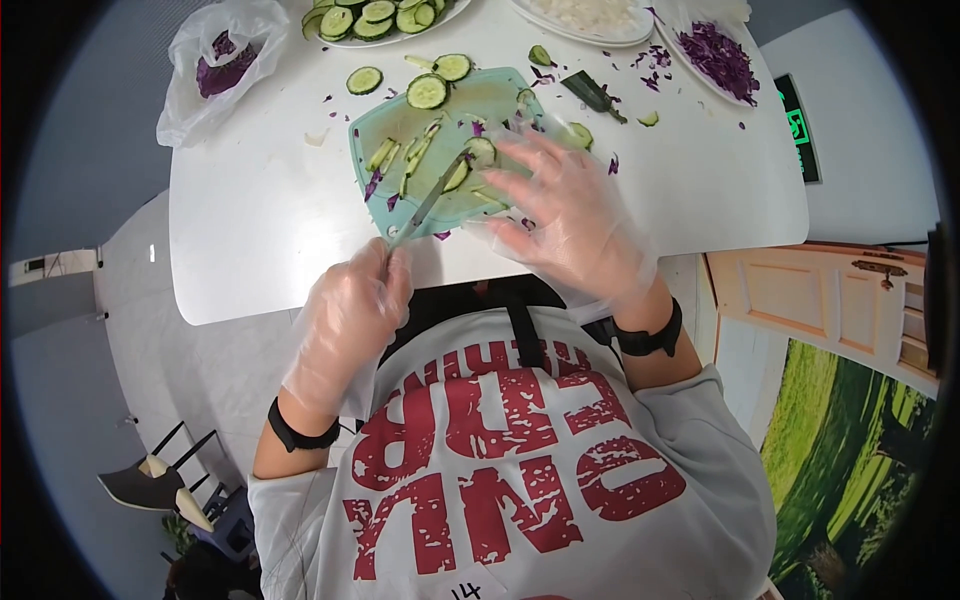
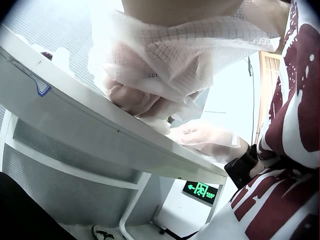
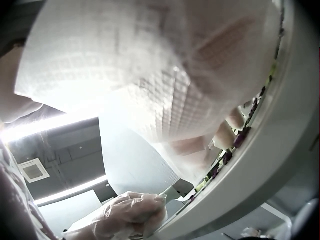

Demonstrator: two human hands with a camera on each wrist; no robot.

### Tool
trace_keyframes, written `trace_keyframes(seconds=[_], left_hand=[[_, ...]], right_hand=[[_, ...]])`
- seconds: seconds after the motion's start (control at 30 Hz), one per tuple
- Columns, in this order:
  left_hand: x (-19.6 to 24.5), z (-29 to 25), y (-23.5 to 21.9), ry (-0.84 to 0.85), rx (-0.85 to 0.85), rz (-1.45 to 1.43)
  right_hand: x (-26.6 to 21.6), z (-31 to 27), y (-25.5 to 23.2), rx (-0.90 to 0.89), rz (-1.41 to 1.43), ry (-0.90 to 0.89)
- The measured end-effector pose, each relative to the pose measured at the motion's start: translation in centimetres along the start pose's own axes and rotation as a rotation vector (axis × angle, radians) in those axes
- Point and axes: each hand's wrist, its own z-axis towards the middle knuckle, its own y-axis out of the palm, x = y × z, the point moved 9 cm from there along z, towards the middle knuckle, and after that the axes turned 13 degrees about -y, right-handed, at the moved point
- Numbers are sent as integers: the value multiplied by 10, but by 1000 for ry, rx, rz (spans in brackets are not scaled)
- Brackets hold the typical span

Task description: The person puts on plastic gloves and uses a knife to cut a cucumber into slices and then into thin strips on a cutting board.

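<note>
My left hand (image 1: 352, 310), in a clear plastic glove, grips the handle of a knife (image 1: 430, 208). Its blade slants across a pale green cutting board (image 1: 390, 125) and meets cucumber slices near the middle. One cucumber slice (image 1: 481, 151) lies by the blade tip, a cut piece (image 1: 457, 176) beside the blade. My gloved right hand (image 1: 575, 215) has its fingers spread over the board's right side, fingertips near those slices. Cucumber strips (image 1: 425, 148) lie left of the blade. In the right wrist view the left hand (image 3: 130, 215) is curled around the knife handle.
Along the far edge stand a plate of cucumber slices (image 1: 375, 22), a plate of pale shreds (image 1: 590, 15) and one of shredded purple cabbage (image 1: 718, 58). A plastic bag (image 1: 190, 110) with purple cabbage sits far left. Cucumber scraps and cabbage bits litter the white table (image 1: 260, 220).
</note>
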Motion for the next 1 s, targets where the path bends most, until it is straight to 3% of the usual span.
trace_keyframes(seconds=[0.47,1.0], left_hand=[[3,0,0,-12,23,13],[23,-3,-2,127,166,273]], right_hand=[[2,1,2,-19,-7,24],[-11,11,5,38,-8,-50]])
